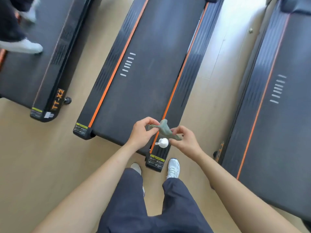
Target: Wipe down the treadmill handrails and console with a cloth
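1. Looking down on pale wood-grain flooring (33, 157), with three black treadmill decks lying side by side across it.
2. Facing the near end of the middle treadmill deck (143, 81), a long black belt edged with orange stripes.
3. Standing in dark navy trousers (151, 199) and white lace-up sneakers (173, 170), one foot on either side of that deck's near right corner, just beside its yellow-and-black warning label (156, 160).
4. Holding a crumpled grey-green cloth (164, 129) above that same near right corner, stretched between both hands.
5. Pinching the cloth's left end with the left hand (141, 133), fingers curled in on the fabric.
6. Pinching the cloth's right end with the right hand (185, 140), thumb and fingertips closed on it.
7. Showing a round white spray-bottle top (163, 142) just under the cloth, over the deck's right side rail; not telling whether it is standing on the rail.
8. Lying left of the middle deck: a left-side treadmill (42, 73) lettered TT-X2 in orange, bearing another person's blurred white shoes (25, 46).
9. Lying right of the middle deck, across a strip of floor: a matching right-side treadmill (277, 123).
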Motion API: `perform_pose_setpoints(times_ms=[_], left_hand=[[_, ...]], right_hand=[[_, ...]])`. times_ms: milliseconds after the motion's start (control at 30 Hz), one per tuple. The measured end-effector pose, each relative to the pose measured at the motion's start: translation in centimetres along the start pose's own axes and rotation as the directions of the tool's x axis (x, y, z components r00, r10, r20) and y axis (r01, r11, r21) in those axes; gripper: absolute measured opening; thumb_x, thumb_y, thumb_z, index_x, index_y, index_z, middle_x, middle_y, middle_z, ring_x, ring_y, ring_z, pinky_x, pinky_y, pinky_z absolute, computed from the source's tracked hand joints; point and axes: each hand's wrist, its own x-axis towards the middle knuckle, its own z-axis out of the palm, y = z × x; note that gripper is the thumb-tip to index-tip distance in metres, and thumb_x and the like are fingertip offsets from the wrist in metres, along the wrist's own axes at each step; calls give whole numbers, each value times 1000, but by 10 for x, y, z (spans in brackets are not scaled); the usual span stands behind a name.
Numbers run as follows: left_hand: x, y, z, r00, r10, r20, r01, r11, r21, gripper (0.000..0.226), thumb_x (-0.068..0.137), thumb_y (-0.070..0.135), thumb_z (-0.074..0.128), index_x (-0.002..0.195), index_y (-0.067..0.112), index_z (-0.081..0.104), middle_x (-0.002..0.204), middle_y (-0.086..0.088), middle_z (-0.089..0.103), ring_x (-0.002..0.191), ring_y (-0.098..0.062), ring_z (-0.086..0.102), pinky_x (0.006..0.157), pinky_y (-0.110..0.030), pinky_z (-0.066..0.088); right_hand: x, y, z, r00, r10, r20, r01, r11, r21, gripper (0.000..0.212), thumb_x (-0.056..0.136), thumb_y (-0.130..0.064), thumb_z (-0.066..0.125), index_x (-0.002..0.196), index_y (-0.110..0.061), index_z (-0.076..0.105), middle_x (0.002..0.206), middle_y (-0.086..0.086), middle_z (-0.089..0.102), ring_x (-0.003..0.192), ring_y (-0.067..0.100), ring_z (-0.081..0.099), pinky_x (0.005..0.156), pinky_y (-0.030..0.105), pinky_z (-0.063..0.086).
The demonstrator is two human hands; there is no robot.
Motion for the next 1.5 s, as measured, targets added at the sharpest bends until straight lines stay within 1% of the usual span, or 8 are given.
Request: perform_pose_setpoints(times_ms=[200,500,667,800,900,1167,1333,1500], left_hand=[[-9,74,-37,967,244,80,-245,969,10,15,88,7,73,96,21,74,95,12,73,94,-7,66,86,-19,49],[51,102,-102,966,234,109,-236,972,0,49,85,17,77,128,34,60,109,6,64,72,-6,56,78,-23,55],[110,94,-151,951,145,272,-146,989,-16,3,86,25,74,87,23,72,75,4,65,71,-12,55,72,-35,46],[152,128,-217,958,160,239,-123,979,-165,10,90,24,74,91,14,73,88,-15,71,76,-12,60,73,-28,47],[168,176,-259,953,180,242,-121,964,-238,4,93,17,73,96,16,75,84,1,75,71,-8,64,68,-21,49],[197,315,-295,925,243,292,-162,948,-273,10,97,22,68,98,17,76,83,-4,71,66,-9,59,67,-18,49],[227,397,-271,920,316,233,-287,946,-151,8,93,27,71,93,24,79,72,6,62,64,-7,54,65,-16,45],[262,465,-235,891,330,311,-275,939,-207,13,94,22,69,86,15,77,64,-5,68,55,-18,65,63,-39,62]], right_hand=[[-5,-97,-29,972,-209,110,195,973,125,48,88,-17,76,131,-27,60,120,-6,66,96,12,68,86,25,56],[49,-186,-37,978,-206,-35,209,973,94,6,92,-8,68,93,-11,73,79,16,70,70,20,64,72,44,56],[90,-242,-46,980,-153,-124,174,968,180,9,94,-1,64,100,4,68,79,9,64,68,15,60,63,25,51],[105,-308,-61,946,-50,-320,102,984,149,7,91,0,66,95,-5,70,79,0,66,66,5,60,62,18,48],[102,-355,-67,884,7,-467,53,992,117,10,88,0,69,90,-9,72,76,-3,68,65,8,59,60,21,48],[78,-437,-101,637,20,-770,-46,999,-12,12,84,-12,75,81,-21,68,80,-7,70,68,12,67,65,30,56],[69,-462,-138,402,38,-915,-77,997,8,6,85,-10,74,86,-13,70,90,5,57,74,-12,55,67,1,38],[85,-471,-171,224,221,-949,-40,975,218,5,84,-11,71,86,-16,71,69,-5,63,63,2,57,60,6,41]])
